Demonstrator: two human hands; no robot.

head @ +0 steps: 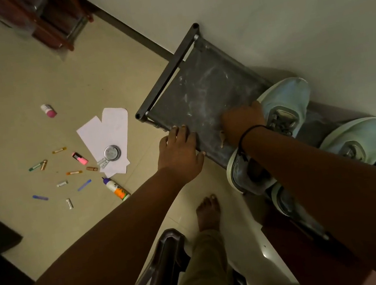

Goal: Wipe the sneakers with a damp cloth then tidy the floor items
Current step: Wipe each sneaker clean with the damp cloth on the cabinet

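Two pale blue sneakers stand on a dusty dark shoe rack [188, 88] against the wall. My right hand [242, 121] lies over the left side of the nearer sneaker [283, 100] with fingers curled round its edge; the fingertips are hidden. A small tan scrap shows beside that hand. The second sneaker [358, 137] sits to the right, untouched. My left hand [180, 153] rests on the rack's front rail with fingers fairly straight. No cloth is plainly visible.
On the floor to the left lie white papers [104, 133], a round metal tin [112, 152], a glue bottle [116, 188], a pink highlighter [80, 158], a pink-capped bottle [48, 110] and several scattered crayons. My bare foot [208, 213] and a chair frame [158, 270] are below.
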